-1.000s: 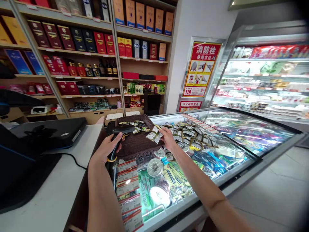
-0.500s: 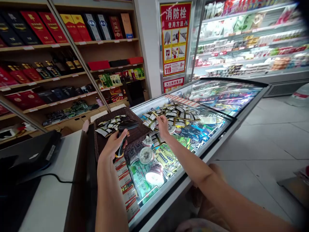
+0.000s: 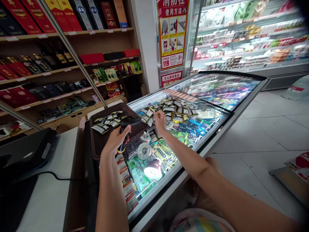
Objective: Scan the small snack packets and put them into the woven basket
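Left hand (image 3: 116, 139) fingers clamp one black scanner (image 3: 127, 124); right hand (image 3: 160, 121) fingers pinch one sachet (image 3: 150, 113) at twelve o'clock; one basket (image 3: 101, 143) alongside.

Wooden shelves (image 3: 72, 64) of boxed goods fill 10 o'clock, a lit open cooler (image 3: 246, 35) glows at 2 o'clock, pale floor tiles (image 3: 270, 129) at 4 o'clock.

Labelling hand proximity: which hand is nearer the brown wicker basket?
Left. The left hand grips a black barcode scanner over the brown wicker basket; the right hand is beyond its right edge, at the sachets.
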